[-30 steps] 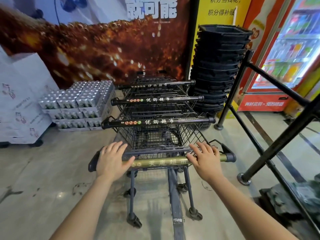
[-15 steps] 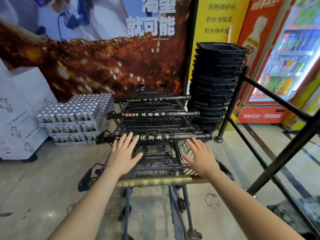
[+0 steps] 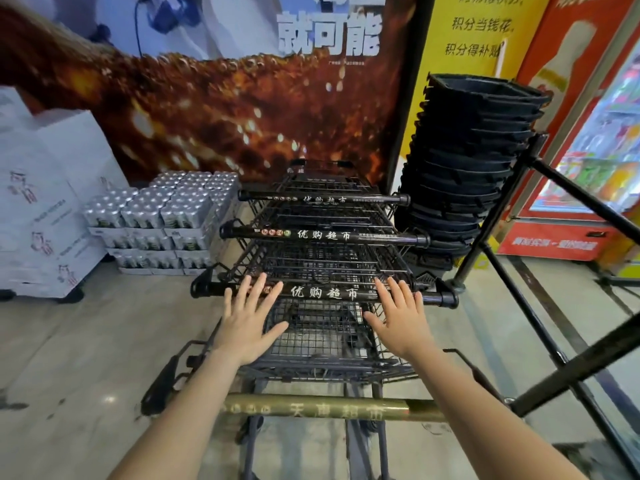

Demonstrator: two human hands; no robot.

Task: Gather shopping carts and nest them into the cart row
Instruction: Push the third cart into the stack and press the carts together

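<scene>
A row of nested black wire carts stands against the poster wall, each with a black handle bar; the nearest black bar crosses the middle of the view. Closest to me is a cart with a gold handle bar, its basket pushed in under the row. My left hand and my right hand hover over that basket with fingers spread. Their fingertips reach the nearest black bar. Neither hand holds anything.
A tall stack of black shopping baskets stands right of the row. A black metal railing runs along the right side. Shrink-wrapped cans and white cartons sit on the floor at the left. A drinks fridge stands far right.
Both hands let go of the gold handle bar and moved forward over the basket to the nearest black bar. The gold-handled cart now sits deeper in the row.
</scene>
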